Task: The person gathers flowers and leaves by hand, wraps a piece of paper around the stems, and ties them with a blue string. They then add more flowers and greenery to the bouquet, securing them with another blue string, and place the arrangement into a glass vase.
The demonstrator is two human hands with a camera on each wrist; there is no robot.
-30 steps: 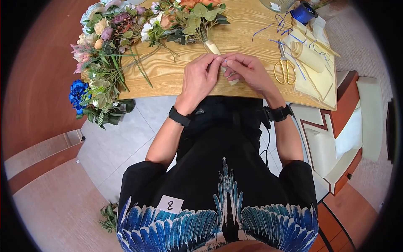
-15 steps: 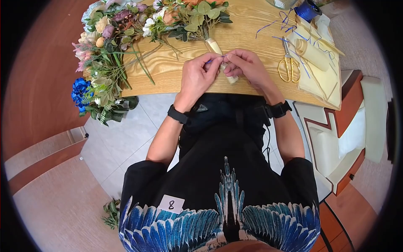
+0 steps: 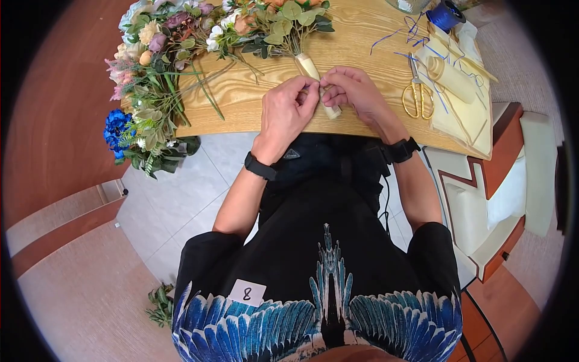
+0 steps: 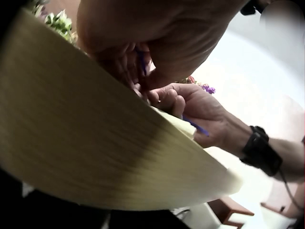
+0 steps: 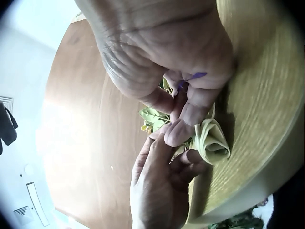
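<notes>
A bouquet with green leaves (image 3: 286, 27) lies on the table, its stems wrapped in cream paper (image 3: 308, 64) that forms a handle toward the front edge. Over this handle the two hands meet at their fingertips. My left hand (image 3: 288, 108) pinches a thin blue ribbon (image 4: 141, 61) between thumb and fingers. From the right, my right hand (image 3: 357, 96) also pinches ribbon, and a blue end (image 5: 198, 75) shows in its palm. The rolled paper end (image 5: 212, 143) sticks out beside the fingers in the right wrist view. Fingers hide where the ribbon meets the handle.
Gold-handled scissors (image 3: 417, 99) lie to the right, beside a cream paper roll (image 3: 449, 80) and flat sheets. Behind them stands a blue ribbon spool (image 3: 445, 15) with loose ribbon pieces. Many artificial flowers (image 3: 158, 42) cover the table's left side; a blue bloom (image 3: 117, 128) overhangs its edge.
The fingertips stay together over the handle with small shifts. The blue ribbon that showed between them earlier is now mostly hidden in the head view. The whole scene has shifted slightly rightward.
</notes>
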